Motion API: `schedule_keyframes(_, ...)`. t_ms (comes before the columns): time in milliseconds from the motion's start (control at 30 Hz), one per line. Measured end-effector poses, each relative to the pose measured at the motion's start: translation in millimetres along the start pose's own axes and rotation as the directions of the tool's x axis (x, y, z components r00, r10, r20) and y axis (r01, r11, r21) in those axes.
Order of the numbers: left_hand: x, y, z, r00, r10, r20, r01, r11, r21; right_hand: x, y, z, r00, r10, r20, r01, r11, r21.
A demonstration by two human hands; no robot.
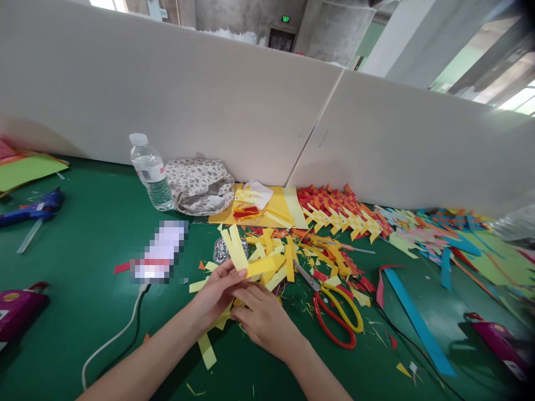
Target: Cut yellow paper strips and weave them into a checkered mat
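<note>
Both hands — left hand (217, 292), right hand (261, 317) — pinch light, floppy yellow paper strips (251, 264), fingers clamped near the crossing; scissors (334, 309) at three o'clock.

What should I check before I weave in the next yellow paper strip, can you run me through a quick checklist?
1. Left hand pinches the yellow paper strips: ok.
2. Right hand rests on the strips from below: ok.
3. Scissors lie shut beside the right hand, within reach: ok.
4. Loose yellow strips piled just behind the hands: ok.
5. Strip crossings under the fingers: cannot tell, hidden.
6. White cable runs close to the left forearm: not ok.
</note>
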State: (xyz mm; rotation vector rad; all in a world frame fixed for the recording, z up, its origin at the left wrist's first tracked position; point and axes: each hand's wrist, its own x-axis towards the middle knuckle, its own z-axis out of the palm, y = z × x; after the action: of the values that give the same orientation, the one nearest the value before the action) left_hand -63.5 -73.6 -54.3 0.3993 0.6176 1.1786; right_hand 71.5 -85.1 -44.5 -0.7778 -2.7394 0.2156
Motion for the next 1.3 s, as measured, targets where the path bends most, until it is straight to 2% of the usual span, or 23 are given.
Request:
schedule_keyframes(300, -1, -1, 0.4, 1.0, -0.001, 0.031, 0.001, 1.0, 0.011, 1, -1, 1, 1.0, -0.015, 0.005, 0.014, 1.0, 0.022)
schedule_keyframes(400, 0, -1, 0.9, 0.999, 0.007, 0.05, -0.007, 1.0, 0.013, -4, 1, 0, 0.995, 0.021, -0.093, -0.003, 0.983, 0.186)
schedule_keyframes(467, 0, 1, 0.5, 0.999, 0.025, 0.024, -0.025, 1.0, 0.016, -8, 4, -2, 0.97, 0.133, -0.202, -0.044, 0.919, 0.391)
schedule_keyframes(533, 1, 3, -0.6, 0.999, 0.041, -0.005, -0.04, 0.999, 0.022, -13, 9, -4, 0.902, 0.325, -0.284, -0.082, 0.775, 0.627)
schedule_keyframes(567, 1, 4, -1.3, 0.999, 0.043, -0.012, -0.043, 0.999, 0.026, -15, 13, -5, 0.844, 0.446, -0.298, -0.091, 0.667, 0.739)
schedule_keyframes(600, 2, 5, -2.0, 0.999, 0.044, -0.014, -0.043, 0.999, 0.03, -17, 17, -5, 0.762, 0.576, -0.297, -0.083, 0.54, 0.837)
schedule_keyframes(633, 3, 6, -2.7, 0.999, 0.045, -0.016, -0.044, 0.998, 0.033, -19, 21, -5, 0.659, 0.702, -0.27, -0.063, 0.41, 0.91)
schedule_keyframes(667, 3, 6, -3.3, 0.999, 0.045, -0.02, -0.044, 0.998, 0.036, -20, 25, -4, 0.538, 0.812, -0.227, -0.036, 0.291, 0.956)
schedule_keyframes(733, 4, 6, -4.3, 0.998, 0.053, -0.035, -0.052, 0.998, 0.034, -20, 34, -2, 0.363, 0.92, -0.15, -0.009, 0.164, 0.986)
schedule_keyframes(767, 5, 6, -4.8, 0.997, 0.061, -0.045, -0.06, 0.998, 0.027, -20, 37, 0, 0.303, 0.946, -0.12, -0.008, 0.128, 0.992)
schedule_keyframes(800, 5, 5, -5.4, 0.996, 0.065, -0.057, -0.064, 0.998, 0.019, -20, 40, 1, 0.264, 0.959, -0.098, -0.01, 0.105, 0.994)
schedule_keyframes(867, 7, 4, -6.8, 0.994, 0.066, -0.09, -0.066, 0.998, 0.001, -18, 43, 2, 0.212, 0.976, -0.056, -0.007, 0.059, 0.998)
schedule_keyframes(967, 8, 3, -8.4, 0.99, 0.051, -0.132, -0.052, 0.999, -0.007, -17, 42, 2, 0.2, 0.979, -0.031, -0.004, 0.033, 0.999)
schedule_keyframes(1067, 8, 4, -8.3, 0.988, 0.055, -0.142, -0.052, 0.998, 0.021, -17, 40, 1, 0.191, 0.98, -0.054, 0.028, 0.05, 0.998)
schedule_keyframes(1200, 7, 5, -5.5, 0.983, 0.102, -0.153, -0.081, 0.987, 0.137, -19, 41, -1, 0.175, 0.98, -0.089, 0.11, 0.07, 0.991)
schedule_keyframes(1300, 5, 5, -2.5, 0.974, 0.147, -0.174, -0.101, 0.964, 0.246, -18, 41, -3, 0.15, 0.983, -0.108, 0.11, 0.092, 0.99)
